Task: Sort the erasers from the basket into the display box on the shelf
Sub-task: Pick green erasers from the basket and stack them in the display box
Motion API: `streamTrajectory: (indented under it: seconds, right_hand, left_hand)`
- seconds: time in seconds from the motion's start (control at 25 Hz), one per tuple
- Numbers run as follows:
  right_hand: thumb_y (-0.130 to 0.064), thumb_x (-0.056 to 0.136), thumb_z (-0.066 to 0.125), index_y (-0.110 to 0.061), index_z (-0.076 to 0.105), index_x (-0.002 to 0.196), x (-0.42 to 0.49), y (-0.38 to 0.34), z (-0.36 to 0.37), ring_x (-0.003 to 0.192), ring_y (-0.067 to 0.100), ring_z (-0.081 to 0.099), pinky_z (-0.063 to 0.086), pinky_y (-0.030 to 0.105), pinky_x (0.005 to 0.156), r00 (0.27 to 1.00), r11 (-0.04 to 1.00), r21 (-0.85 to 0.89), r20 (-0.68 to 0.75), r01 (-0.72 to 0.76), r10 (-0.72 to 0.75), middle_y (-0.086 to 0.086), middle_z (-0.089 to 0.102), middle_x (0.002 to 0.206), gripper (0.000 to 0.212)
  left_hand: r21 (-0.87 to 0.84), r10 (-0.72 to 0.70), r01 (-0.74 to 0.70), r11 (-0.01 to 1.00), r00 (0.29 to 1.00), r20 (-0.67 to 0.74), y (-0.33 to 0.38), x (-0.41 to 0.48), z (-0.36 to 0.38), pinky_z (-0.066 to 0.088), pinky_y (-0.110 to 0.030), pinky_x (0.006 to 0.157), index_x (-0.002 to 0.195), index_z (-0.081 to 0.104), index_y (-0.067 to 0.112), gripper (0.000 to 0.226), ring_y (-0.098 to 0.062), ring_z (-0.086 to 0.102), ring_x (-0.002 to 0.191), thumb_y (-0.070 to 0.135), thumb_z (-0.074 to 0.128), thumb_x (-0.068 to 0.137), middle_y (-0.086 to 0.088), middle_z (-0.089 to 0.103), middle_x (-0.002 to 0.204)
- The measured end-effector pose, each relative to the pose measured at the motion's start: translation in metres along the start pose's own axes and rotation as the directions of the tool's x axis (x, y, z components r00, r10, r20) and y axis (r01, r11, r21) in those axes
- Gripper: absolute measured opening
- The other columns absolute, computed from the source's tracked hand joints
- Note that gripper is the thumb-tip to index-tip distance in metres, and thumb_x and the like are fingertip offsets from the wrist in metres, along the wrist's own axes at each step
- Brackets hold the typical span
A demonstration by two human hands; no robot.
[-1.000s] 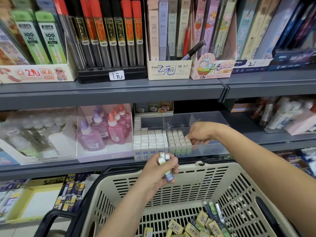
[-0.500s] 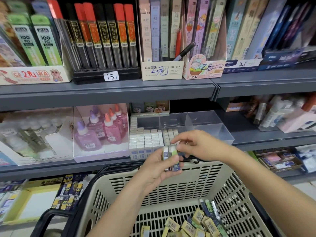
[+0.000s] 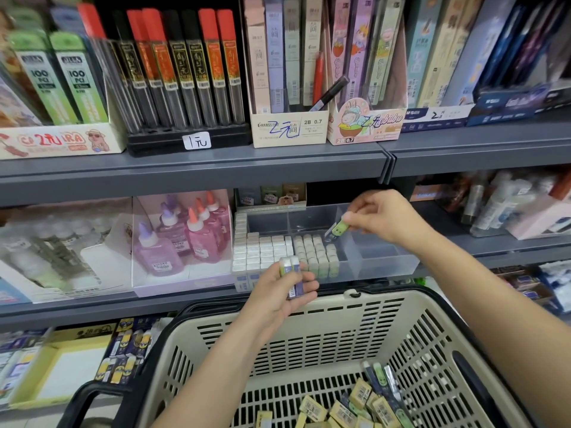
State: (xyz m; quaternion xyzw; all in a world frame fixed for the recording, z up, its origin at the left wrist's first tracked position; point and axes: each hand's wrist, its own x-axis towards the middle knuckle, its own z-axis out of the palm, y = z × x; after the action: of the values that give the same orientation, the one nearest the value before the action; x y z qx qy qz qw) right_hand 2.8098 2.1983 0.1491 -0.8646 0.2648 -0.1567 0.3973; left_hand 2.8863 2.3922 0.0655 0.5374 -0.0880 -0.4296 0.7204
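Overhead, a green eraser (image 3: pixel 340 227) is pinched by the right hand (image 3: pixel 381 218) above the display box (image 3: pixel 383 261). Two erasers (image 3: pixel 291 279) are gripped by the left hand (image 3: pixel 282 293). If tilted, neighbouring rows could be toppled.

Top shelf, L to R: green lead boxes (image 3: pixel 61 78), red-capped lead tubes (image 3: pixel 185 75) in black rack (image 3: pixel 154 143) w/ white price tag (image 3: pixel 196 141), 2B pencil box (image 3: pixel 289 129). Mid shelf: pink & purple glue bottles (image 3: pixel 185 242). Bottom L: yellow tray (image 3: pixel 46 393).

Green-sleeved eraser (image 3: pixel 340 227), cream slotted basket (image 3: pixel 312 332), clear display box (image 3: pixel 383 261), grey shelf (image 3: pixel 191 168), possibly pink-purple glue bottles (image 3: pixel 185 239).
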Motion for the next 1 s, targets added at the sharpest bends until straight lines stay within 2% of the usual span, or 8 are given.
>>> streamTrajectory:
  seconds: [0.12,0.28,0.52,0.64,0.76,0.8,0.88,1.0]
  right_hand:
    - [-0.025,0.080,0.070,-0.018,0.066,0.082,0.018,0.006,0.014,0.074,0.014,0.062,0.044,0.022,0.068,0.995,0.933,-0.349,-0.007,0.087,-0.096,-0.003,0.068,0.077,0.008]
    - [-0.027,0.083,0.067,-0.018,0.066,0.087,0.027,0.016,0.035,0.080,0.015,0.061,0.040,0.021,0.070,0.992,0.900,-0.422,0.102,0.108,-0.071,-0.002,0.066,0.082,0.009]
    - [-0.023,0.092,0.052,-0.018,0.067,0.102,0.033,0.015,0.049,0.099,0.021,0.058,0.044,0.028,0.085,0.966,0.803,-0.576,0.260,0.151,0.005,0.004,0.065,0.110,0.019]
    - [-0.023,0.094,0.049,-0.017,0.066,0.107,0.029,0.008,0.047,0.104,0.024,0.056,0.045,0.032,0.089,0.967,0.771,-0.617,0.256,0.158,0.007,0.005,0.063,0.115,0.022]
    - [-0.026,0.093,0.051,-0.021,0.068,0.104,0.014,0.001,0.041,0.100,0.020,0.061,0.049,0.034,0.087,0.980,0.824,-0.532,0.145,0.195,-0.138,-0.001,0.068,0.106,0.020]
    - [-0.025,0.092,0.054,-0.023,0.069,0.104,0.007,-0.002,0.039,0.096,0.016,0.062,0.049,0.031,0.086,0.969,0.868,-0.435,0.168,0.238,-0.181,-0.005,0.069,0.100,0.019]
    - [-0.019,0.090,0.059,-0.026,0.067,0.109,-0.009,-0.008,0.038,0.094,0.007,0.063,0.048,0.023,0.086,0.916,0.927,-0.222,0.338,0.301,-0.216,-0.015,0.067,0.095,0.022]
    - [-0.013,0.088,0.062,-0.023,0.068,0.110,-0.022,-0.004,0.037,0.094,0.003,0.062,0.048,0.018,0.086,0.869,0.949,-0.120,0.446,0.293,-0.212,-0.017,0.065,0.095,0.025]
  left_hand:
    - [0.018,-0.005,0.005,1.000,1.000,0.028,0.001,-0.002,-0.005,0.056,-0.026,0.061,0.101,0.062,0.007,0.018,-0.019,0.071,0.075,-0.002,0.051,0.089,-0.006,0.073,0.074]
    - [0.017,-0.013,0.013,1.000,0.999,0.031,0.000,-0.004,-0.010,0.056,-0.028,0.062,0.103,0.062,0.007,0.020,-0.020,0.071,0.074,-0.002,0.051,0.089,-0.006,0.072,0.073]
    - [-0.038,-0.046,0.047,0.998,0.998,0.043,0.002,-0.004,-0.010,0.057,-0.029,0.061,0.105,0.060,0.003,0.021,-0.022,0.071,0.076,0.000,0.046,0.091,-0.012,0.073,0.081]
    - [-0.047,-0.042,0.044,0.998,0.998,0.052,0.003,-0.003,-0.007,0.057,-0.027,0.063,0.103,0.061,0.003,0.018,-0.022,0.072,0.081,0.001,0.048,0.091,-0.013,0.074,0.089]
    - [-0.036,-0.022,0.024,0.999,0.999,0.046,0.002,-0.003,-0.003,0.056,-0.025,0.064,0.099,0.064,0.003,0.013,-0.020,0.072,0.081,0.003,0.053,0.091,-0.007,0.074,0.083]
    - [-0.032,-0.020,0.021,0.999,0.999,0.042,0.002,-0.002,-0.002,0.056,-0.025,0.064,0.097,0.064,0.003,0.012,-0.020,0.072,0.079,0.003,0.055,0.090,-0.006,0.073,0.081]
    - [-0.021,-0.027,0.028,0.999,0.999,0.043,0.002,-0.001,0.003,0.056,-0.025,0.064,0.095,0.065,0.003,0.010,-0.019,0.071,0.077,0.003,0.056,0.090,-0.008,0.070,0.080]
    - [-0.016,-0.032,0.033,0.999,0.997,0.074,0.001,-0.001,0.011,0.057,-0.025,0.065,0.097,0.065,0.005,0.011,-0.019,0.071,0.079,0.008,0.057,0.091,-0.009,0.073,0.083]
